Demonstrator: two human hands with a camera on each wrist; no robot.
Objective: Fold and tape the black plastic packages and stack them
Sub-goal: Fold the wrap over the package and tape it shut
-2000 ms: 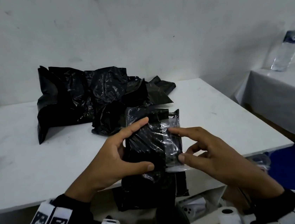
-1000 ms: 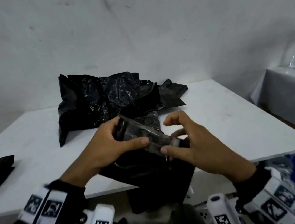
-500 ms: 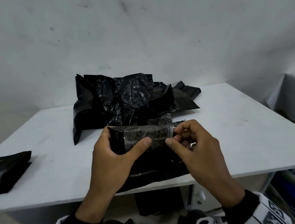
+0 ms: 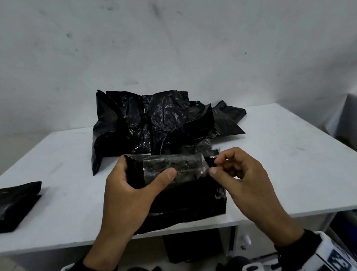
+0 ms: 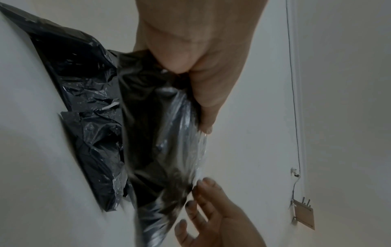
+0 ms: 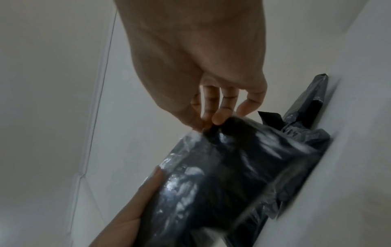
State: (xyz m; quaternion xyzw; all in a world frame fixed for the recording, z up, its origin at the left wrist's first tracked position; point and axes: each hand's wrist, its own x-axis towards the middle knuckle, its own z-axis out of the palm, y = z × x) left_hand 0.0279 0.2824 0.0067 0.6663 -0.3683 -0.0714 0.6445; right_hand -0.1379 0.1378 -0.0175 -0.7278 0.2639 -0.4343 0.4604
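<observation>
Taping is in hand: at lower centre the folded package (image 4: 173,180) is clamped on the surface (image 4: 288,167) by the left hand (image 4: 131,198); its clear tape (image 4: 176,164) end is pinched by the right hand (image 4: 242,179). Pressing flat is judged next, then stacking

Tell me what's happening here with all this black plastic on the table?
A person is sealing a folded black package at the near edge of the white table. The left hand grips its left end, thumb on the clear tape across the top, while the right hand pinches the tape's right end. A pile of loose black bags lies behind, and one finished package sits at far left.
</observation>
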